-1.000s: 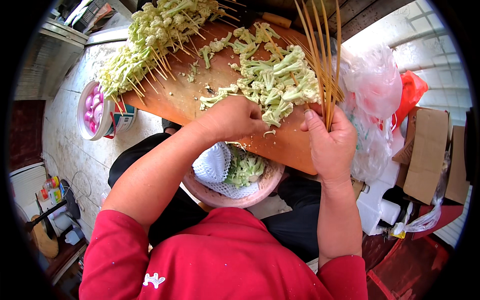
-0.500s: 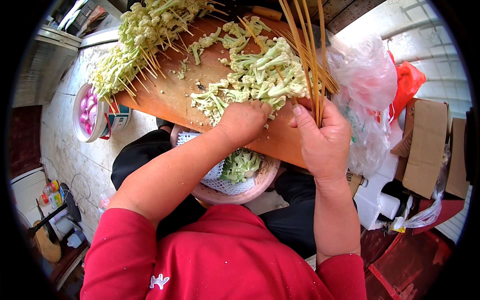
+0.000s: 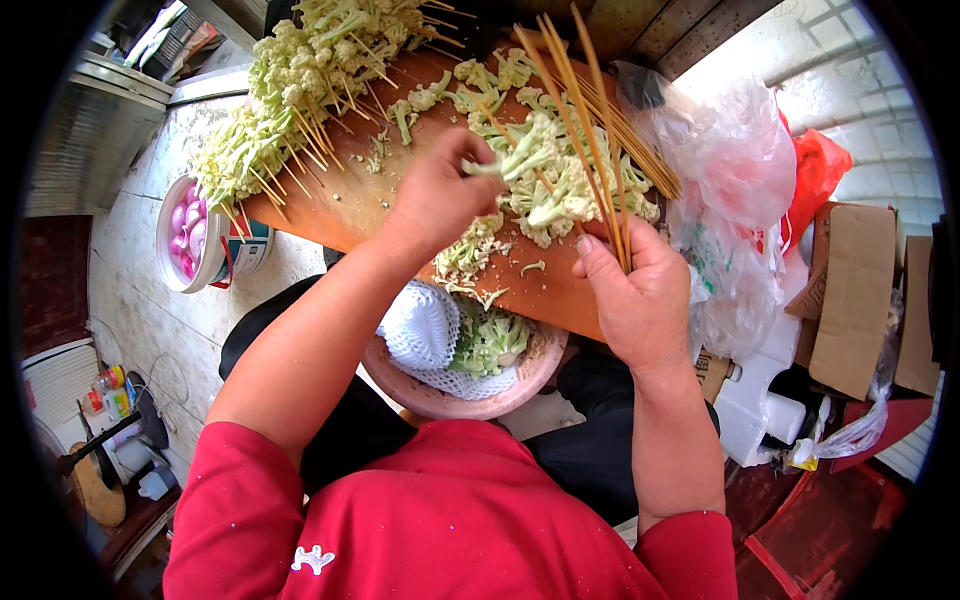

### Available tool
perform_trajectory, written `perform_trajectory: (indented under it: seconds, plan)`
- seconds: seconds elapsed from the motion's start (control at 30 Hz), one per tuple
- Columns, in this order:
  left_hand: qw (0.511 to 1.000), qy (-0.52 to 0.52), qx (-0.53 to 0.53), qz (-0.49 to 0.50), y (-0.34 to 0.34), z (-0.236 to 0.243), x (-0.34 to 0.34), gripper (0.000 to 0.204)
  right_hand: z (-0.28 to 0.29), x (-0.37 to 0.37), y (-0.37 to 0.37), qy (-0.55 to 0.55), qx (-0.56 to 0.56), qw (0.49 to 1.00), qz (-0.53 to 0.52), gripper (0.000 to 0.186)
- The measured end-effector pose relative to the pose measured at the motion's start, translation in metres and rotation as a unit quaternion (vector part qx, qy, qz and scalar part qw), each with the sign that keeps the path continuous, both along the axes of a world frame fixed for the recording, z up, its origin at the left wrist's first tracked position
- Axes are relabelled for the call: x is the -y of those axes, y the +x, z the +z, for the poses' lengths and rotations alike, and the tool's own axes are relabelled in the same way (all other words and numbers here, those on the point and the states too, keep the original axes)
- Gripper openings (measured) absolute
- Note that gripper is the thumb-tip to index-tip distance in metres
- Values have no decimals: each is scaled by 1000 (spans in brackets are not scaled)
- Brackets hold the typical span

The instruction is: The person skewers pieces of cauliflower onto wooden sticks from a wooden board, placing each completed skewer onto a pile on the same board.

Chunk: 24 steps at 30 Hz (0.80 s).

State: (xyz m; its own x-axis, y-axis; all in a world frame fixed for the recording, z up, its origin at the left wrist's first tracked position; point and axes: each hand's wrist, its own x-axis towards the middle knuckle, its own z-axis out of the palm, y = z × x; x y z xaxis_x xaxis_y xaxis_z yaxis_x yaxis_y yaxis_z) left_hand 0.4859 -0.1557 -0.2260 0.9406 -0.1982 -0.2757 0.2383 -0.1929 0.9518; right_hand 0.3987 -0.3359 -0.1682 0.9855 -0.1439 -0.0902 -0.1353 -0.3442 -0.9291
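My left hand is raised over the cutting board, its fingers closed on the stem of a pale cauliflower floret. Gripped upright in my right hand, at the board's right side, are several long bamboo skewers. Loose cut cauliflower pieces lie heaped between the hands, and a single skewer slants among them; whether it pierces any is unclear. A big pile of skewered cauliflower covers the board's far left, stick ends pointing right.
Below the board's near edge sits a pink basin with cauliflower and white foam netting. A white bucket of peeled purple onions stands at left. More skewers lie at the board's right, beside plastic bags and a cardboard box.
My left hand has moved up and left from the near side of the heap and now holds a floret. The right hand still grips the skewers, which tilt further left.
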Motion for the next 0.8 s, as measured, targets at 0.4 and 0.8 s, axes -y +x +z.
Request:
perform_trajectory:
  seconds: [0.4, 0.8]
  plan:
    - [919, -349, -96, 154, 20, 26, -20, 14, -8, -1, 0, -22, -32, 999, 18, 14]
    - [921, -339, -100, 163, 23, 28, -24, 23, -3, 3, -3, -16, -47, 998, 26, 13]
